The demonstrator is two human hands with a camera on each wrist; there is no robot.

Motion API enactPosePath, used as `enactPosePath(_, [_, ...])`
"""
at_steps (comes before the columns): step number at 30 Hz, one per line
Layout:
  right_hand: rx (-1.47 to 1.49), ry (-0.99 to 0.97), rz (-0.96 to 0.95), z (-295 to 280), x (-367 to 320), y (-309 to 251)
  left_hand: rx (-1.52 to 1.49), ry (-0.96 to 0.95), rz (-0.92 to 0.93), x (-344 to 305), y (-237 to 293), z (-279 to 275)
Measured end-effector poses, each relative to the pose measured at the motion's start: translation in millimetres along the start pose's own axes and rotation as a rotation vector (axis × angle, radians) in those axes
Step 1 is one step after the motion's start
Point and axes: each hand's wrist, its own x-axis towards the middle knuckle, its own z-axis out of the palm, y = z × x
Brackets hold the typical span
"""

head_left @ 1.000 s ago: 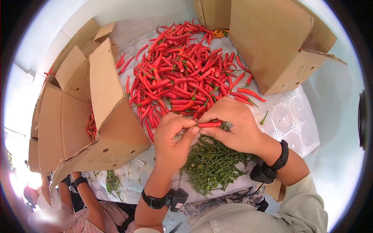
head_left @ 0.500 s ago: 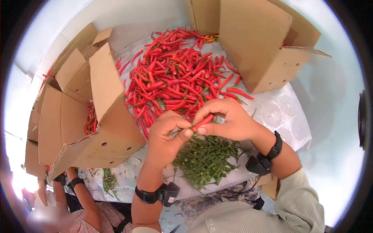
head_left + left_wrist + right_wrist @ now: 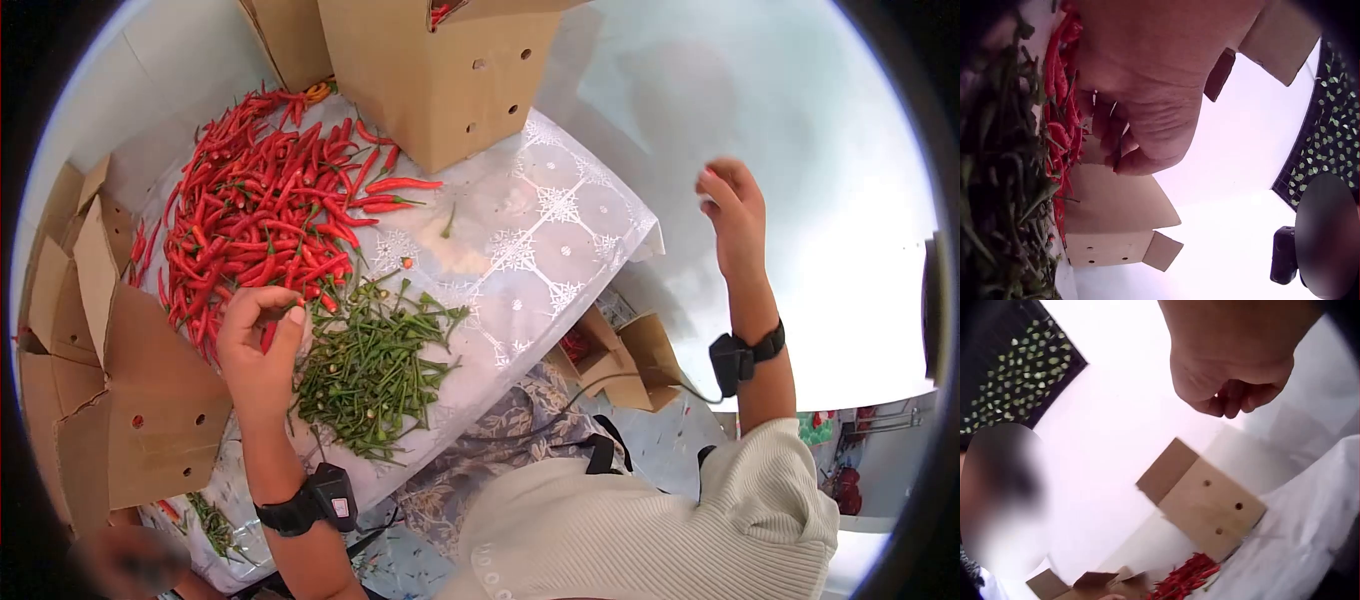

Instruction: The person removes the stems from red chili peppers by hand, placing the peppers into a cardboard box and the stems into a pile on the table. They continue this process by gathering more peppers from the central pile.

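Observation:
In the head view, my left hand (image 3: 262, 345) is over the near edge of a big pile of red chillies (image 3: 265, 200). Its thumb and index finger pinch a small chilli stem, which shows as a thin dark sliver (image 3: 1121, 145) in the left wrist view. Right beside this hand lies a heap of green chilli stems (image 3: 375, 365). My right hand (image 3: 738, 215) is raised far out to the right, past the table's edge, its fingers curled inward. No chilli shows in it in the head view or the right wrist view, where the hand (image 3: 1232, 369) is seen from behind.
Cardboard boxes stand left (image 3: 150, 400) and at the back (image 3: 430, 90) of the table. An open box (image 3: 610, 360) with red contents is below the right edge. A patterned plastic cloth (image 3: 520, 250) covers the table. Another person (image 3: 130, 560) is at lower left.
My hands were together on one red chilli; now they are apart. The right hand has swung far to the right and up, and the chilli is out of sight. The view has turned right.

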Motion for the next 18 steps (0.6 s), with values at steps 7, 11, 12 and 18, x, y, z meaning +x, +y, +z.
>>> enactPosePath(7, [-0.496, -0.274, 0.482, -65, -37, 130, 0.139, -0.019, 0.103, 2, -6, -9])
enactPosePath(11, [-0.556, -0.311, 0.438, -67, -48, 208, 0.010, 0.291, -0.060, 1, -23, -20])
enactPosePath(12, [-0.369, -0.156, 0.387, -97, -30, 276, -0.093, 0.395, -0.111, 3, -29, -25])
enactPosePath(18, [-0.168, 0.318, -0.179, -14, 25, 80, 0.565, 0.328, -0.050, 1, -24, -34])
